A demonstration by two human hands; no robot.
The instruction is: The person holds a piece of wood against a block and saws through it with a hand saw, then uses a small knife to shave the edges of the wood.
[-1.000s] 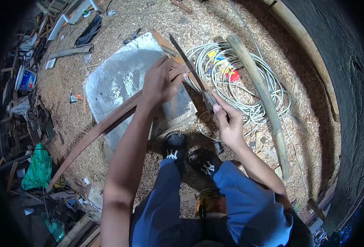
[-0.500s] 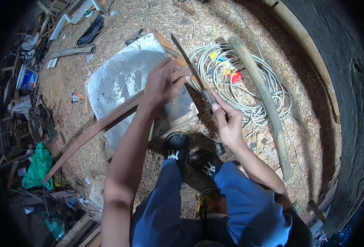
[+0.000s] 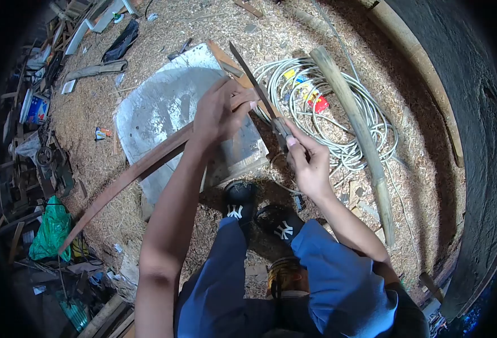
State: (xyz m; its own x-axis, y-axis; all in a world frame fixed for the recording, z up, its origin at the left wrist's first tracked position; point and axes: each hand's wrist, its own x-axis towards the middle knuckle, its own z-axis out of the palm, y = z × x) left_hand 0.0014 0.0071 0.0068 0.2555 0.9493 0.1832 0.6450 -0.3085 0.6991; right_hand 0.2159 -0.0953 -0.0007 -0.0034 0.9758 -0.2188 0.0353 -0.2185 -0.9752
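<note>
My left hand [image 3: 217,115] is closed around a long strip of reddish-brown wood [image 3: 139,166] near its upper end. The strip runs down to the lower left, crossing over a grey metal-topped board [image 3: 164,101]. In my right hand [image 3: 311,163] is a knife [image 3: 254,84] with a long, narrow, dark blade, gripped by its handle. The blade slants up and to the left, past the end of the strip close to my left fingertips. Under the blade lies an orange-brown piece of wood [image 3: 221,55] along the board's edge.
A coil of pale cable [image 3: 344,152] lies on the right, with a wooden pole [image 3: 352,107] across it. Wood shavings [image 3: 293,28] cover the ground. A green plastic bag [image 3: 51,231] and scrap wood sit at the left. My shoes [image 3: 240,197] are just below the board.
Both hands, the wood strip and the knife have barely moved; the knife blade sits slightly further left. The whole view has shifted a little.
</note>
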